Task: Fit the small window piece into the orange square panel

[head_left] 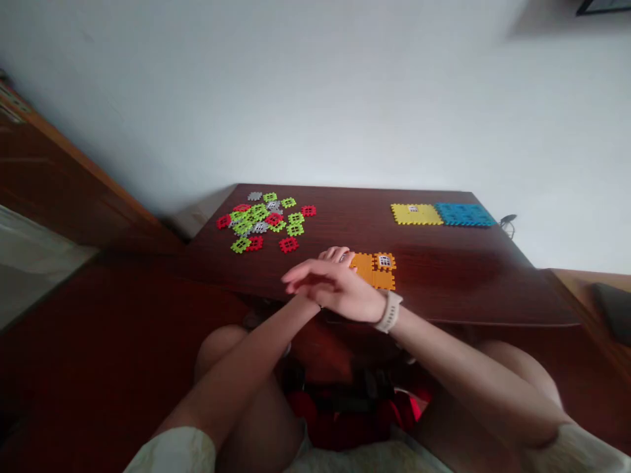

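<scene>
An orange panel of interlocking plastic tiles (363,263) lies near the table's front edge, with a white window insert (384,261) in its upper right tile. My left hand (337,254) rests on the panel's left side, its fingers out flat; part of it is hidden behind my right hand. Crossing over my left wrist, my right hand (340,289) reaches leftward with its fingers stretched out and apart from the thumb. Nothing shows in its grasp. A light watch band (389,311) circles the right wrist.
Loose green tiles (296,230), red tiles (288,245) and grey tiles (255,196) lie scattered at the table's left. A yellow panel (419,217) and a blue panel (463,215) sit side by side at back right. The wall (345,98) stands behind the table.
</scene>
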### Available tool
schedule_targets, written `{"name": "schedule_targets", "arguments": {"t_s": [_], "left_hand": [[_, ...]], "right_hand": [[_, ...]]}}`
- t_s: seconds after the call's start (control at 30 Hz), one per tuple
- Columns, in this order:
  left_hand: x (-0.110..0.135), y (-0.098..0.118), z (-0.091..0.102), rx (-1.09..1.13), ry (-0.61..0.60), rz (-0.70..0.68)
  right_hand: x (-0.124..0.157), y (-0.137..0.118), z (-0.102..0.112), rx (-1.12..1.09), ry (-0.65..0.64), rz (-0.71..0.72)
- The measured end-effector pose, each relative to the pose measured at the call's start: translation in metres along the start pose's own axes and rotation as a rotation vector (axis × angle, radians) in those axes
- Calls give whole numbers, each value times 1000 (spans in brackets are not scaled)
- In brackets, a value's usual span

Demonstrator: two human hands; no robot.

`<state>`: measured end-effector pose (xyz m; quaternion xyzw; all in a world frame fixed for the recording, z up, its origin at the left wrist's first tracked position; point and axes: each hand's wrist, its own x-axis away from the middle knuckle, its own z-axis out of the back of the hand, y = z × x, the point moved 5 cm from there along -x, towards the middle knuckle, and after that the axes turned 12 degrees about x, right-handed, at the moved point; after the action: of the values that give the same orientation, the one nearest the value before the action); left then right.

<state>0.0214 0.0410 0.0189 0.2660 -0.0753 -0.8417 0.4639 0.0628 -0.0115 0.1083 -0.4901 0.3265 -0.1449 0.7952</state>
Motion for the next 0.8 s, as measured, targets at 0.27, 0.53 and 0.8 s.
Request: {"name": "schedule_targets", "arguments": {"t_s": [0.27, 0.53, 0.8], "left_hand": [[3, -3, 3, 15, -1, -14], [8, 4, 5, 76, -65, -134], [7, 4, 4, 66, -97, -94]], "right_hand": [[73, 62, 147, 721, 333, -242], [113, 77, 158, 992, 91, -306], [124, 88, 171, 1009, 42, -340]]}}
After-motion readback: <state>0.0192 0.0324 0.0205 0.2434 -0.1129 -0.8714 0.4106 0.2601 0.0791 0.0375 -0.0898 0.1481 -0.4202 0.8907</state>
